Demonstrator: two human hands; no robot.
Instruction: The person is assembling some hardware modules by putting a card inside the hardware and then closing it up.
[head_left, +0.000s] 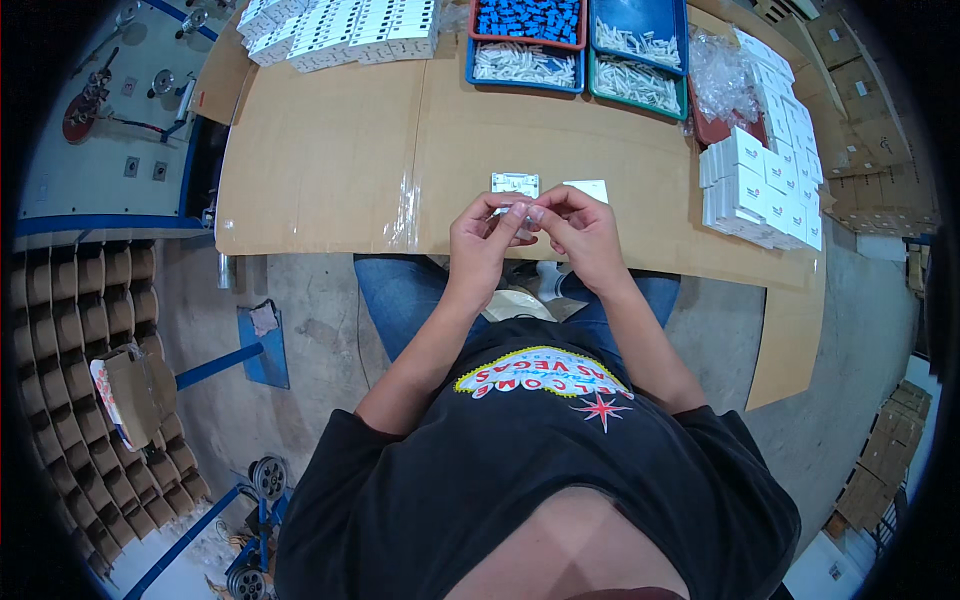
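Note:
My left hand [482, 244] and my right hand [583, 236] meet above the near edge of the table, their thumbs and forefingers pinched together. Between the fingertips is something small and pale, too small and covered to name. Just beyond my left fingers lies a white rectangular part with metal fittings [515, 183]. A flat white square plate [590, 188] rests beyond my right hand, partly hidden by it.
Brown cardboard [330, 150] covers the table. White boxed units [350, 30] are stacked far left, more white boxes [755, 190] at right. Trays hold blue pieces [528, 18] and white slim pieces [525, 65]. Clear plastic bags [722, 80] lie beside them.

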